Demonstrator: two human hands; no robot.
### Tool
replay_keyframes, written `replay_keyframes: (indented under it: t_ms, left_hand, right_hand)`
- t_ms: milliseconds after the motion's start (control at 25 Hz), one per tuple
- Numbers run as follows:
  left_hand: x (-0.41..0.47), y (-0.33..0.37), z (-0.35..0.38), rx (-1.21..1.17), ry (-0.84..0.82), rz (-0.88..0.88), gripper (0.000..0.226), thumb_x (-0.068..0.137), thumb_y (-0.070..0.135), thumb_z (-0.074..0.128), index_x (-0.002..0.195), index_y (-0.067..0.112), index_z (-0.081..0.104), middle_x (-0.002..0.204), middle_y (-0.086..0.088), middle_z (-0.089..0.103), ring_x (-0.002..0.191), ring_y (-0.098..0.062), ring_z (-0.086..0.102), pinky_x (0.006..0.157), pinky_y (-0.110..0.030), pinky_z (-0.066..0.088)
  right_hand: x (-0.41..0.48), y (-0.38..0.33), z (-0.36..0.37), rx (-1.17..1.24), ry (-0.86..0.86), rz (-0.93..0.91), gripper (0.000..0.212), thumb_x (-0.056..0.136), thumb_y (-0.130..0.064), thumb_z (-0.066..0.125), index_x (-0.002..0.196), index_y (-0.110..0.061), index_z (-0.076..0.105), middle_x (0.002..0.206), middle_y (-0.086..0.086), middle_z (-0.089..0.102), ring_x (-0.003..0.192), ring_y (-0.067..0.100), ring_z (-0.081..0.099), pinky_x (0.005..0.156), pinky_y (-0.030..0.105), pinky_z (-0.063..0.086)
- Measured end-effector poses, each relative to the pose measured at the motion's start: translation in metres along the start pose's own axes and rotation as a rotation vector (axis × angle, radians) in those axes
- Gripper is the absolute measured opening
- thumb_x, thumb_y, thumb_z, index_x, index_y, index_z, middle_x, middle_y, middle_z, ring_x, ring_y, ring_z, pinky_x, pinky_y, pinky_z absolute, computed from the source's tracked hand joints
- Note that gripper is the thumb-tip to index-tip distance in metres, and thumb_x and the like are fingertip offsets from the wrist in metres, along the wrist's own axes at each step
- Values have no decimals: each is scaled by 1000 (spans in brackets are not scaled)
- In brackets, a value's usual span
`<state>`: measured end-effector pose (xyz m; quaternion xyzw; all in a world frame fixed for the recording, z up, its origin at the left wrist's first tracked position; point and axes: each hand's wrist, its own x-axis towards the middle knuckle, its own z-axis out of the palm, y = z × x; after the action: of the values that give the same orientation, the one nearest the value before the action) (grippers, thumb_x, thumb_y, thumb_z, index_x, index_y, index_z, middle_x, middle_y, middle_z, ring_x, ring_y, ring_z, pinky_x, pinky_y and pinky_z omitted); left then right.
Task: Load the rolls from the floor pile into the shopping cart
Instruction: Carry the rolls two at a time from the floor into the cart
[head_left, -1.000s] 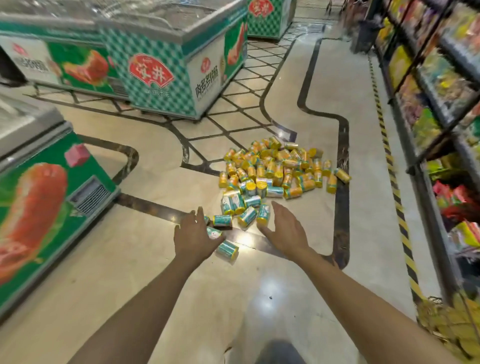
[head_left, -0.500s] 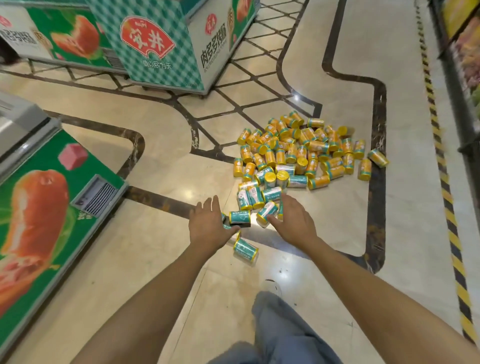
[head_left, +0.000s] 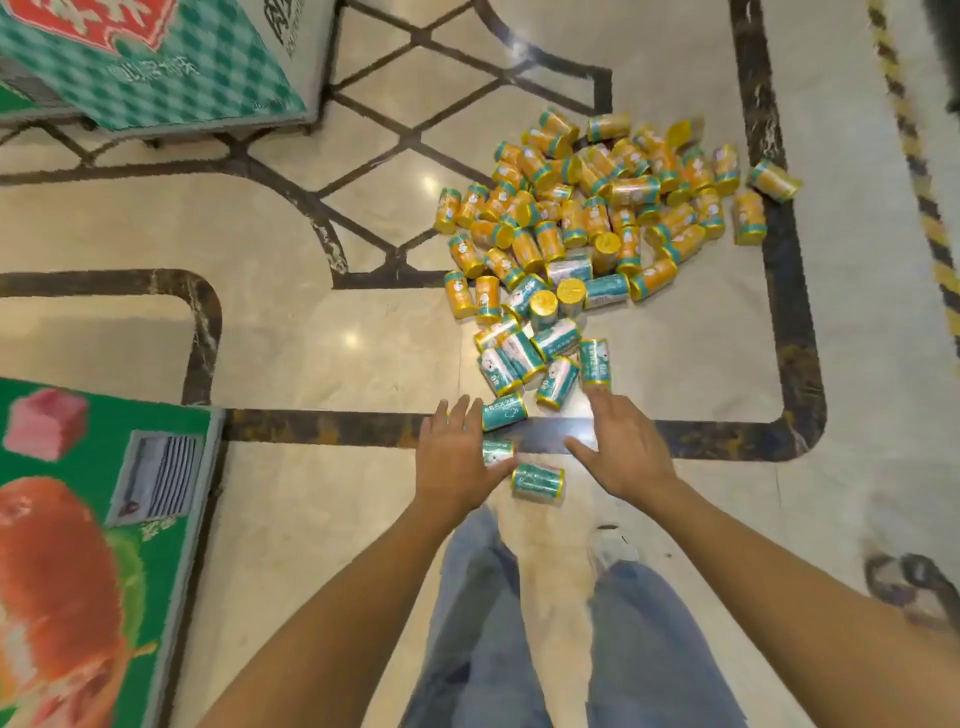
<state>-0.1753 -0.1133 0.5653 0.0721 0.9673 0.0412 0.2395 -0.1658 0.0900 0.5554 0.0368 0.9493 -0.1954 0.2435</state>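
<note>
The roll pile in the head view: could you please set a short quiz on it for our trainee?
1. True or false: the right hand grips a roll.
2. Which rolls lie nearest both hands? A. teal rolls B. red rolls C. black rolls
3. In a few words: what stands to the left of the left hand?
Key: 1. False: its fingers are spread and it holds nothing. 2. A. 3. A green cabinet.
</note>
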Motion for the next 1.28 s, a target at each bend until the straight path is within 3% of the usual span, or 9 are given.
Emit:
replay_keyframes:
  t_ms: [160, 320, 400, 560, 680, 760, 880, 1120, 1280]
  left_hand:
    - [68, -49, 43, 47, -33, 102, 92, 71, 72, 36, 132, 5, 52, 134, -14, 55, 124, -37, 51, 101, -49, 40]
    - [140, -76, 112, 29, -181, 159, 93, 78, 69, 54, 145, 8, 34, 148, -10, 38, 136, -29, 35, 112, -42, 29]
    - [169, -83, 157, -17, -169, 172, 91, 79, 62, 61, 146, 8, 31, 149, -10, 37, 135, -27, 35, 111, -38, 27]
    - [226, -96, 276, -59, -272, 168, 90, 82, 55, 62, 148, 7, 25, 153, -10, 30, 140, -25, 27, 115, -35, 22]
    - [256, -106, 351, -55, -325, 180, 89, 84, 52, 63, 149, 7, 22, 152, -11, 29, 140, -25, 27, 113, -33, 21]
    - [272, -113, 390, -68, -377, 206, 88, 85, 51, 61, 150, 7, 20, 154, -11, 26, 141, -25, 25, 113, -34, 19]
    - [288, -128, 445, -61, -438, 221, 89, 85, 52, 61, 150, 7, 21, 154, -11, 27, 141, -27, 26, 112, -37, 21]
    - [313, -138, 491, 53, -348, 286, 95, 76, 52, 71, 148, 9, 27, 147, -13, 38, 133, -31, 37, 110, -39, 27]
    - [328, -137, 492, 139, -384, 353, 95, 72, 60, 71, 146, 15, 31, 139, -12, 49, 122, -34, 49, 96, -43, 41]
  right_hand:
    - [55, -15, 54, 103, 0, 167, 73, 94, -45, 52, 149, -7, 24, 151, 12, 34, 139, 26, 31, 112, 38, 29]
    - [114, -3, 131, 92, -58, 216, 72, 95, -44, 50, 150, -9, 20, 153, 11, 31, 140, 27, 27, 112, 35, 23]
    - [140, 9, 173, 107, -108, 252, 70, 96, -44, 48, 150, -9, 21, 152, 12, 31, 139, 29, 30, 110, 36, 26]
    - [195, 51, 295, 81, -118, 232, 63, 86, -40, 60, 127, 8, 55, 119, 27, 62, 107, 40, 62, 84, 45, 54]
    - [223, 86, 371, 25, -220, 203, 71, 90, -40, 60, 146, -4, 33, 147, 17, 40, 135, 33, 38, 106, 41, 36]
    - [239, 104, 411, 12, -241, 161, 74, 90, -43, 58, 149, -10, 26, 153, 13, 30, 139, 30, 30, 111, 41, 29]
    - [253, 121, 459, -30, -331, 119, 84, 86, -47, 63, 149, -10, 23, 150, 16, 32, 136, 33, 31, 112, 41, 24]
    - [268, 141, 501, -87, -405, 10, 90, 82, -62, 59, 150, -15, 24, 150, 12, 35, 134, 32, 35, 109, 39, 26]
    - [277, 148, 500, -126, -452, -44, 89, 80, -65, 58, 147, -14, 27, 143, 13, 42, 127, 32, 43, 100, 40, 37]
